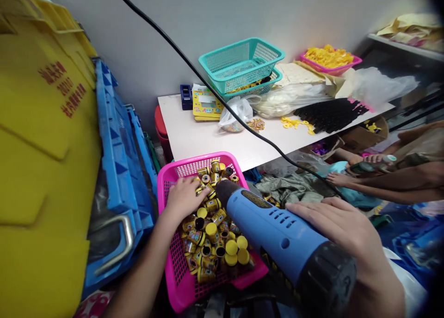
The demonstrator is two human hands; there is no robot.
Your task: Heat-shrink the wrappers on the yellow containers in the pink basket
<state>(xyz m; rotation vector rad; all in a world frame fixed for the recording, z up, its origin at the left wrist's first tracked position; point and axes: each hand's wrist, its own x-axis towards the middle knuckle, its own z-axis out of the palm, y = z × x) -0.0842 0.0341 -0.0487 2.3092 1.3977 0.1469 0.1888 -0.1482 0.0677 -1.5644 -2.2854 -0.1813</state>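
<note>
A pink plastic basket (169,281) holds many small yellow-labelled jars (212,232), some with yellow caps, others showing dark round ends. My left hand (183,197) reaches over its far left part, fingers closed around a small jar (199,190) among the others. At the right, my right hand (343,225) lies against a blue power tool (274,227) that looks like a heat gun. Its black nozzle points into the basket. The fingers pass behind the tool's body, so their tips and the handle are partly hidden.
A black cable (194,70) crosses the view. On the white table (194,142) stand teal baskets (243,61), plastic bags and yellow pieces. Yellow (41,170) and blue crates (118,137) rise at left. Another person's hands (347,181) are at right.
</note>
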